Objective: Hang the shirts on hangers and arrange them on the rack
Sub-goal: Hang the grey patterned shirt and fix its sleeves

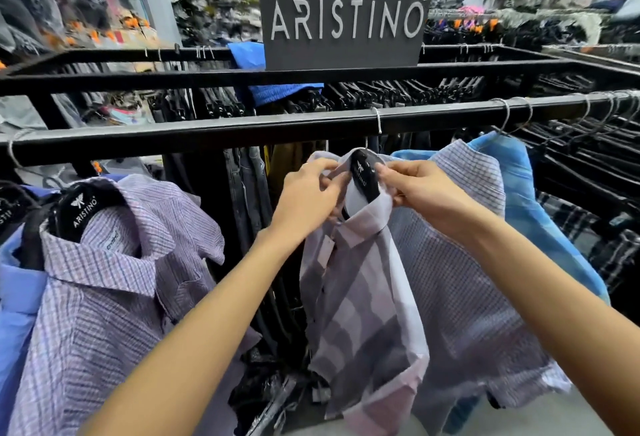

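Head view, looking down at two bare forearms reaching to a black clothes rack rail (pixel 207 139) in a shop. A pale plaid shirt (pixel 360 297) hangs from a black hanger (pixel 363 172) whose metal hook is over the rail, between a purple checked shirt (pixel 114 290) on the left and another checked shirt (pixel 460 262) on the right. The left hand (pixel 308 196) pinches the left side of the plaid shirt's collar; the right hand (pixel 419 189) pinches the right side, fingers curled on the cloth just beside the hanger's neck.

The shirt appears to sit unevenly, the collar open and the body twisted to one side. If either hand tugs too hard, the shoulder could slip off the hanger and the shirt drop onto the dark clothes piled below. A sideways pull could also swing the hook along the rail into the neighbouring shirts. A grey brand sign (pixel 346 16) stands behind the rack.
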Tool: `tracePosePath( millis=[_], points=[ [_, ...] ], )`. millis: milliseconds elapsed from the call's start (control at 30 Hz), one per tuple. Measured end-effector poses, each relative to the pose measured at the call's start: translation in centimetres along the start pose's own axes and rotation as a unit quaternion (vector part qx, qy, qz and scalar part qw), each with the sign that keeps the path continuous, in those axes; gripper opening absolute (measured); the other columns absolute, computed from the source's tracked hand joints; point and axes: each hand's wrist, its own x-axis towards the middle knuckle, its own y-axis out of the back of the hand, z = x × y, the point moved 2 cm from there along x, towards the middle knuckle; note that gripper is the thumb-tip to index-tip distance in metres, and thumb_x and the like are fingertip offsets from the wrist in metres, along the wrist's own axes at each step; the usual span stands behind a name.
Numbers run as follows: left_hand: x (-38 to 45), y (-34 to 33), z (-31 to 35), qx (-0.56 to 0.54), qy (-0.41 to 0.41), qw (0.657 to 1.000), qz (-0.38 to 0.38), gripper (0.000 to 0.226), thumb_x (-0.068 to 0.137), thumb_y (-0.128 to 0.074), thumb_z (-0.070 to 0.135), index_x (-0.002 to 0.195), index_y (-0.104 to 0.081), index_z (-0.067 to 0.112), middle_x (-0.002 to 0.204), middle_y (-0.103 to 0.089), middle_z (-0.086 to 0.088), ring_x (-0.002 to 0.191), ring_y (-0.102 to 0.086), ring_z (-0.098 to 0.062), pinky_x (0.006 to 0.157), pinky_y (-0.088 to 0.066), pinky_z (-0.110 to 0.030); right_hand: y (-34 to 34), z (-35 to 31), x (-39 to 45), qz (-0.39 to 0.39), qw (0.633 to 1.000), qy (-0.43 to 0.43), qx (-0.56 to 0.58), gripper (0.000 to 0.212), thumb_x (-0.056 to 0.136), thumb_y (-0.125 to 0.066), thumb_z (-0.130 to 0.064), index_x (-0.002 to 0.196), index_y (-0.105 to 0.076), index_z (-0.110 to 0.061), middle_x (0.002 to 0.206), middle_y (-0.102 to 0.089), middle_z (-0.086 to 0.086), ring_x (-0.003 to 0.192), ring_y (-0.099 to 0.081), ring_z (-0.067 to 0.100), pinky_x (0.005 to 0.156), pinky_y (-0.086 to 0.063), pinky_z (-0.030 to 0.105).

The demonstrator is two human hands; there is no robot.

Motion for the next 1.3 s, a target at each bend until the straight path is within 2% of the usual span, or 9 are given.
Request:
tracePosePath(
  millis=[100,167,367,500,667,833,1033,1133,1300],
  points=[
    [1.6,0.2,0.5,0.060,-0.041,0.997,0.005,0.016,0.100,-0.059,0.021,0.094,-0.073,0.019,0.074,-0.065,0.004,0.058,-0.063,-0.003,0.059,-0.047,-0.007,0.2,0.0,0.3,0.011,1.000,0.006,-0.010,0.029,0.104,-0.057,-0.023,0.096,-0.073,0.001,0.079,-0.066,0.001,0.068,-0.059,0.005,0.064,-0.051,0.019],
    [2.5,0.5,0.4,0.049,-0.023,0.998,-0.009,0.021,0.101,-0.056,0.016,0.088,-0.072,0.016,0.070,-0.058,0.006,0.060,-0.059,-0.008,0.065,-0.053,-0.016,0.9,0.1,0.4,0.014,0.999,0.010,-0.027,0.031,0.104,-0.057,-0.023,0.107,-0.071,0.004,0.086,-0.064,0.007,0.075,-0.057,0.010,0.067,-0.049,0.021],
    [4.1,1.1,0.3,-0.176,0.137,0.968,-0.116,0.032,0.104,-0.045,0.014,0.072,-0.053,0.019,0.051,-0.046,0.009,0.048,-0.037,-0.006,0.044,-0.038,-0.017,2.1,0.1,1.4,-0.035,0.999,-0.014,0.028,0.027,0.107,-0.050,-0.020,0.090,-0.071,-0.014,0.074,-0.070,-0.005,0.063,-0.062,0.004,0.057,-0.049,0.017],
    [5.0,1.2,0.6,-0.179,0.173,0.961,-0.120,0.036,0.100,-0.049,0.019,0.064,-0.051,0.019,0.050,-0.050,0.005,0.045,-0.042,-0.009,0.045,-0.035,-0.020,2.7,0.0,2.2,-0.061,0.995,-0.048,0.055,0.028,0.104,-0.054,-0.029,0.103,-0.076,-0.013,0.094,-0.076,0.006,0.080,-0.067,0.016,0.074,-0.051,0.029],
    [5.6,2.7,-0.9,-0.137,0.169,0.965,-0.149,0.024,0.095,-0.065,0.032,0.076,-0.072,0.020,0.067,-0.070,0.011,0.066,-0.066,-0.008,0.064,-0.050,-0.023,3.1,-0.4,3.2,-0.095,0.988,-0.102,0.067,0.038,0.100,-0.056,-0.040,0.083,-0.081,-0.017,0.095,-0.076,0.006,0.092,-0.067,0.020,0.091,-0.050,0.033],
    [5.8,3.7,-2.0,-0.096,0.166,0.965,-0.177,0.042,0.077,-0.074,0.058,0.087,-0.064,0.019,0.076,-0.054,0.000,0.072,-0.048,-0.016,0.062,-0.036,-0.031,2.5,0.6,3.7,-0.135,0.971,-0.153,0.124,0.057,0.095,-0.058,-0.046,0.126,-0.065,0.001,0.119,-0.069,0.016,0.109,-0.063,0.028,0.098,-0.049,0.037],
    [4.3,3.2,-2.2,0.006,0.035,0.989,-0.147,0.029,0.073,-0.085,0.042,0.093,-0.067,0.031,0.103,-0.069,0.004,0.072,-0.056,-0.003,0.073,-0.049,-0.027,3.6,0.6,3.4,-0.085,0.993,-0.054,-0.058,0.026,0.100,-0.063,-0.034,0.120,-0.071,-0.020,0.107,-0.073,-0.001,0.089,-0.055,0.016,0.078,-0.045,0.027],
    [4.3,1.6,-0.7,0.153,-0.054,0.985,-0.063,0.032,0.077,-0.085,0.038,0.093,-0.063,0.023,0.088,-0.064,0.005,0.066,-0.054,-0.001,0.067,-0.044,-0.014,3.4,-1.1,2.6,-0.028,0.989,0.073,-0.125,0.009,0.099,-0.065,-0.021,0.104,-0.072,-0.022,0.087,-0.072,-0.009,0.069,-0.060,0.004,0.065,-0.046,0.020],
    [4.1,-0.7,0.7,0.264,-0.100,0.959,0.004,0.024,0.082,-0.076,0.030,0.091,-0.058,0.016,0.084,-0.063,0.002,0.083,-0.062,-0.024,0.078,-0.053,-0.040,3.7,-3.1,-0.5,-0.103,0.876,0.306,-0.358,0.015,0.090,-0.073,-0.036,0.101,-0.073,-0.026,0.084,-0.055,-0.012,0.071,-0.058,0.011,0.066,-0.044,0.019]
  ],
)
